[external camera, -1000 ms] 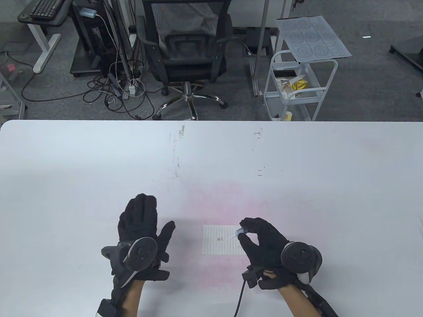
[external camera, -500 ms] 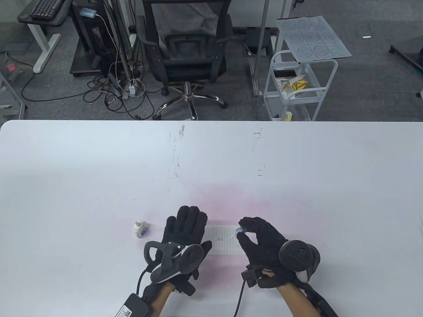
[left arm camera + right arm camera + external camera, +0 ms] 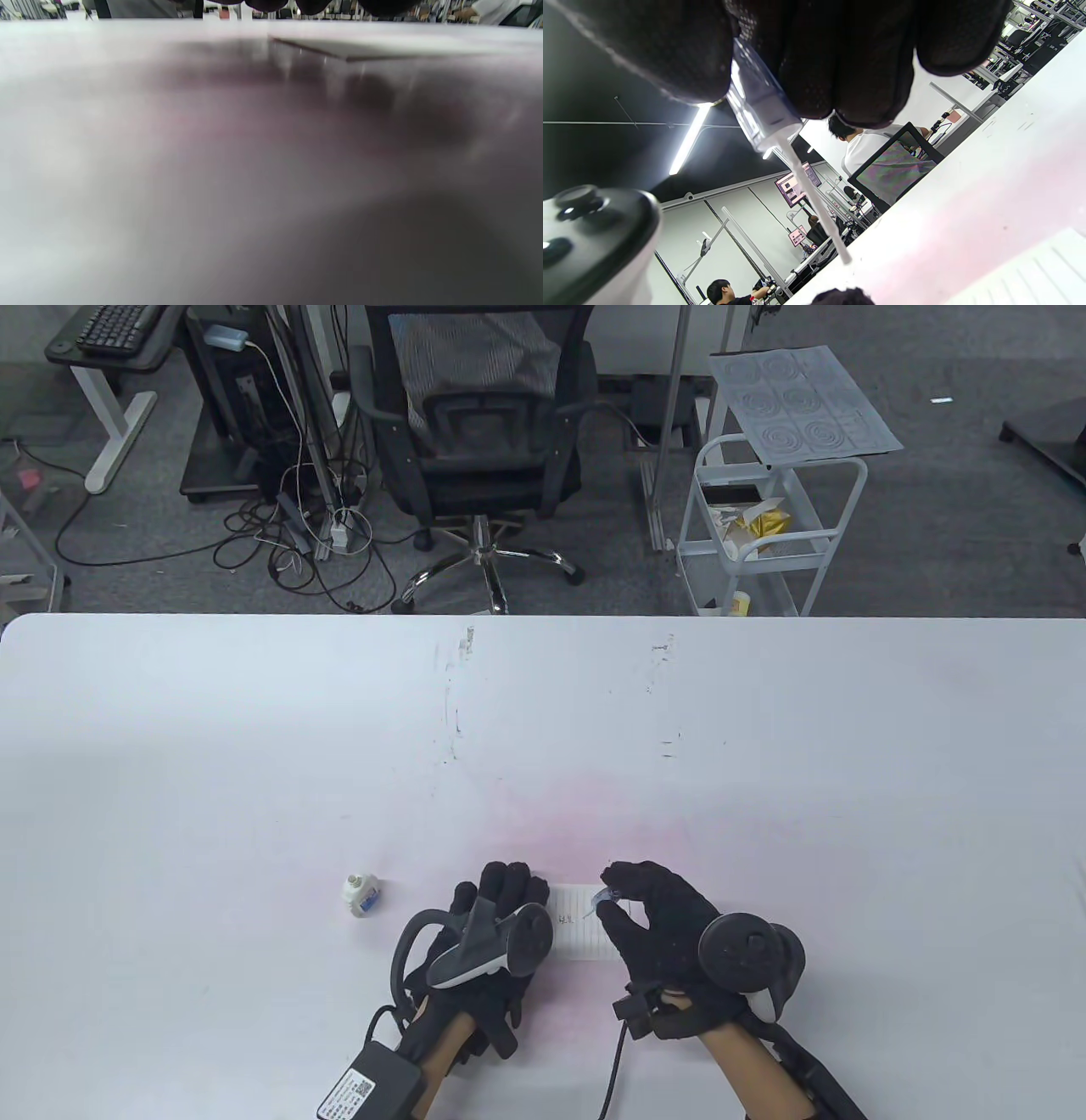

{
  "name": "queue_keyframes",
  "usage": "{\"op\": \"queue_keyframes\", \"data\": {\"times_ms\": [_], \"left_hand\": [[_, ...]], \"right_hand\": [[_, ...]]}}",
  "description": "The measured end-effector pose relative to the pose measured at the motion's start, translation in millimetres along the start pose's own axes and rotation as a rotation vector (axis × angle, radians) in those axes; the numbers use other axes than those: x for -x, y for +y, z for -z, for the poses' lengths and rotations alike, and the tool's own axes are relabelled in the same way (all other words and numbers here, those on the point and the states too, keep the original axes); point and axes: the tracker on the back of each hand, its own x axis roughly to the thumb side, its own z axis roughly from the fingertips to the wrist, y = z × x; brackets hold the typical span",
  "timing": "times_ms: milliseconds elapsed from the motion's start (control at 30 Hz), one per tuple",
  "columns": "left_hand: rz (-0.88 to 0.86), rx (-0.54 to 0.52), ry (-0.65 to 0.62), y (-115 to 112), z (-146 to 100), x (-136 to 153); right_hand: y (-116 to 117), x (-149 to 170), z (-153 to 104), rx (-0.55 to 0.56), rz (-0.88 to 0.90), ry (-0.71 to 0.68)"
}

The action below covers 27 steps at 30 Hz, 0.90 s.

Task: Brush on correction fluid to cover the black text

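A small lined paper (image 3: 584,933) with black text (image 3: 567,914) lies on the white table (image 3: 543,729). My left hand (image 3: 501,899) lies flat with its fingers on the paper's left edge. My right hand (image 3: 632,899) pinches the clear cap of the correction brush (image 3: 598,902); its white tip points down at the paper just right of the text. In the right wrist view the cap (image 3: 757,112) and the thin white brush stem (image 3: 818,203) hang above the table. The open correction fluid bottle (image 3: 361,892) stands to the left of my left hand.
The paper's edge shows blurred in the left wrist view (image 3: 360,51). A pink stain (image 3: 585,823) marks the table around the paper. An office chair (image 3: 479,432) and a white cart (image 3: 764,534) stand beyond the table's far edge.
My left hand moved right from over the bottle, uncovering it, and settled on the paper's left edge. My right hand with the brush shifted slightly left toward the text.
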Motion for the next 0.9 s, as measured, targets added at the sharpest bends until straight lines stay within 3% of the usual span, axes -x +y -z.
{"op": "queue_keyframes", "data": {"times_ms": [133,400,900], "left_hand": [[-0.006,0.11,0.003,-7,6,-1],[-0.006,0.094,0.006,-6,5,-1],[-0.008,0.101,0.011,-6,5,-1]], "right_hand": [[10,2,3,-0.026,-0.031,0.003],[32,7,11,-0.101,-0.112,0.023],[45,4,15,-0.111,-0.136,0.004]]}}
